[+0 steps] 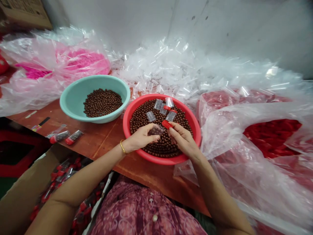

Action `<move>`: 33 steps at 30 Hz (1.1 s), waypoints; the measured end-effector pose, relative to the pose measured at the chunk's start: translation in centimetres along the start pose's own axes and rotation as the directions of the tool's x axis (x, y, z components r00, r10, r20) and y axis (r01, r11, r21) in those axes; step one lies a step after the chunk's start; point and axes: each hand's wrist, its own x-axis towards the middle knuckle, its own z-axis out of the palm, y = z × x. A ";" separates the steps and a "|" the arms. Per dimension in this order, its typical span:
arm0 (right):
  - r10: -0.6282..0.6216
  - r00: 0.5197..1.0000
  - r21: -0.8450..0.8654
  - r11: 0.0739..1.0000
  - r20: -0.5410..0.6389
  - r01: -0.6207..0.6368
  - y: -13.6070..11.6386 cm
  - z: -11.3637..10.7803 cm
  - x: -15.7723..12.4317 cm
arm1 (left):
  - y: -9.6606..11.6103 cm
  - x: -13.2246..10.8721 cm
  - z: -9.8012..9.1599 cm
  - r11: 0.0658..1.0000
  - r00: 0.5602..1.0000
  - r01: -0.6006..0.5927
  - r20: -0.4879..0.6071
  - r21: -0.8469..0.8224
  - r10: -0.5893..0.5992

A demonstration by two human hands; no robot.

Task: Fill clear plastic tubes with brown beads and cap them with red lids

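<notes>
A red bowl (127,127) full of small brown beads (144,112) sits at the table's near edge. Several empty clear tubes (151,116) and a loose red cap (167,107) lie on the beads. My left hand (141,138), with a gold bangle on the wrist, is closed around a clear tube (156,130) filled with beads, held over the bowl. My right hand (183,140) pinches a red cap (167,124) at that tube's open end.
A teal bowl (73,98) with more brown beads stands to the left. Two filled red-capped tubes (66,137) lie on the wooden table (102,140). Plastic bags hold pink parts (83,60) and red caps (271,135). Clear tubes (171,68) are heaped behind. A cardboard box (22,192) holds finished tubes.
</notes>
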 end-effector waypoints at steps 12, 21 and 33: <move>-0.592 0.806 -0.787 0.502 -0.009 0.360 -0.3 1.1 -0.1 | -0.2 -0.3 0.1 0.998 0.999 0.049 0.000 0.028 -0.049; -0.646 0.759 -0.772 0.441 0.081 0.458 -0.7 1.9 -0.9 | 0.0 -0.4 0.3 0.999 0.991 -0.016 -0.128 0.046 0.022; -0.682 0.727 -0.723 0.465 0.075 0.511 -0.6 2.5 -2.7 | -0.8 -0.3 0.0 0.982 0.997 -0.066 -0.023 0.176 0.071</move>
